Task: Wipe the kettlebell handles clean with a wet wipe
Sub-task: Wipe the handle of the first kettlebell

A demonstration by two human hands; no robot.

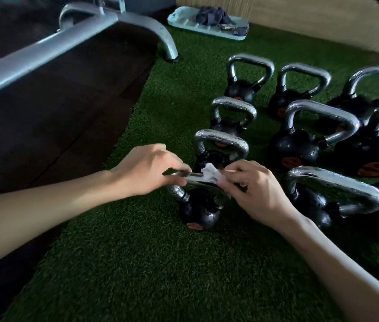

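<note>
Left hand (151, 170) grips the kettlebell handle (194, 177); right hand (253, 189) pinches the wet wipe (209, 174) on it

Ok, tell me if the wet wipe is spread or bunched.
Bunched: the wet wipe sits crumpled on the kettlebell handle, pinched by the right hand.

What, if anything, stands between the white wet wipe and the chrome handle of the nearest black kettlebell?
Nothing visible between them: the white wet wipe, pinched by the right hand, lies on the chrome handle of the nearest black kettlebell. Only the left hand, gripping the handle's left end, covers part of it.
</note>
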